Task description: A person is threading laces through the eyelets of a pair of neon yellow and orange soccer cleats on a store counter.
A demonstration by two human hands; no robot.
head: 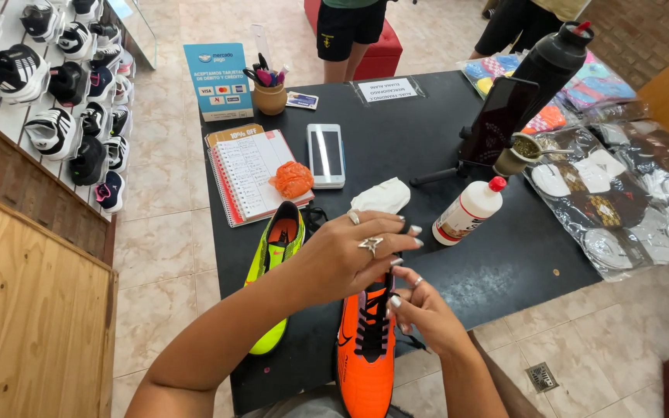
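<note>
Orange football boot with black laces (365, 348): we find it on the black desk (505, 271), directly under both hands, long axis running away from us, toe pointing back toward our body, opening at the far end. Left hand (350, 255), ringed, curls over the far opening, gripping there; right hand (420, 306) pinches the laces just right of the tongue. A yellow-green boot (272, 255) lies parallel, left of the left hand.

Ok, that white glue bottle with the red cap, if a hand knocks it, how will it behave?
The white glue bottle stands upright, tall and narrow-based, so it would probably tip easily. Its round body suggests it would then roll across the black table. It looks like smooth plastic, likely light and a little slippery. The red cap seems shut, so spilling seems unlikely.
</note>
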